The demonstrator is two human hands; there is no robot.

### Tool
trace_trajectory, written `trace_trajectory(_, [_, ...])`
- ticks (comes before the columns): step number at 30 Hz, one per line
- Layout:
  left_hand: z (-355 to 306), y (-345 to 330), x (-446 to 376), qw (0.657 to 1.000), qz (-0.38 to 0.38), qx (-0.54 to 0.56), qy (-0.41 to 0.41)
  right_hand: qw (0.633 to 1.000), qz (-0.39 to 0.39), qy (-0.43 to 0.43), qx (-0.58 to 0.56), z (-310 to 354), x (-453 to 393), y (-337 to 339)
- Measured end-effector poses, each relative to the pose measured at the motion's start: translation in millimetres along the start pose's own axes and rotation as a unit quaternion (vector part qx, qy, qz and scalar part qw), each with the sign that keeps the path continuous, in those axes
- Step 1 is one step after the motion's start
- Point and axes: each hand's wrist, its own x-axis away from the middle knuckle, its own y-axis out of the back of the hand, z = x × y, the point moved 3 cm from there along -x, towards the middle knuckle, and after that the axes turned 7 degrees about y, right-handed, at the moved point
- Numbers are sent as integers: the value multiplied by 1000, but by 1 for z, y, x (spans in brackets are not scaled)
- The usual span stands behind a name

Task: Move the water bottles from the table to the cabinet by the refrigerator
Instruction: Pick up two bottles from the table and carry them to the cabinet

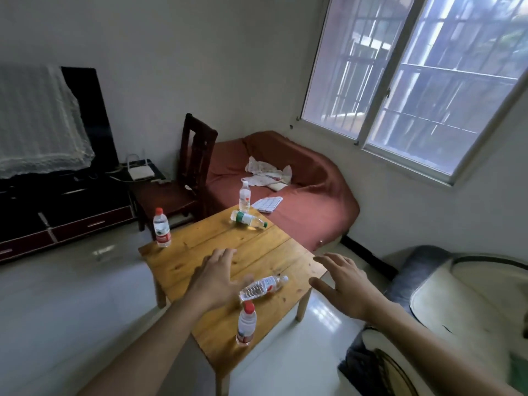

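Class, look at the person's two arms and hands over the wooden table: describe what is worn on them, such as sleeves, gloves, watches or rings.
Both forearms are bare right down to the frame's bottom edge; no sleeve shows. The left hand and right hand wear no gloves. No watch, bracelet or ring shows on either wrist or on the fingers.

Plain pale walls (217,52) meet in a corner behind a sofa (300,201) draped in a rust-red cover. Above the sofa, a sliding window (414,81) with outside bars lets in cool daylight. Crumpled cloth (268,172) and a folded checked towel (267,203) lie on the sofa seat. Just left of the sofa stands a dark wooden chair (188,178); further left, a low black and red TV stand (63,212) carries a television (91,118) partly covered by white lace (37,121), with a white router (140,171) beside it. The glossy pale tiled floor (71,304) in front of the sofa reflects the light.
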Motion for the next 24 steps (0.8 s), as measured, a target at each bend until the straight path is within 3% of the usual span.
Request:
trace_trajectory(9, [5, -32, -85, 999, 37, -27, 30, 998, 50, -11, -36, -58, -92, -36])
trace_trajectory(18, [-35, -76, -156, 980, 20, -36, 194, 987, 72, 110, -95, -132, -220, -71])
trace_trajectory(24, [-78, -110, -176, 972, 22, -100, 212, 973, 149, 143, -100, -171, -249, -82])
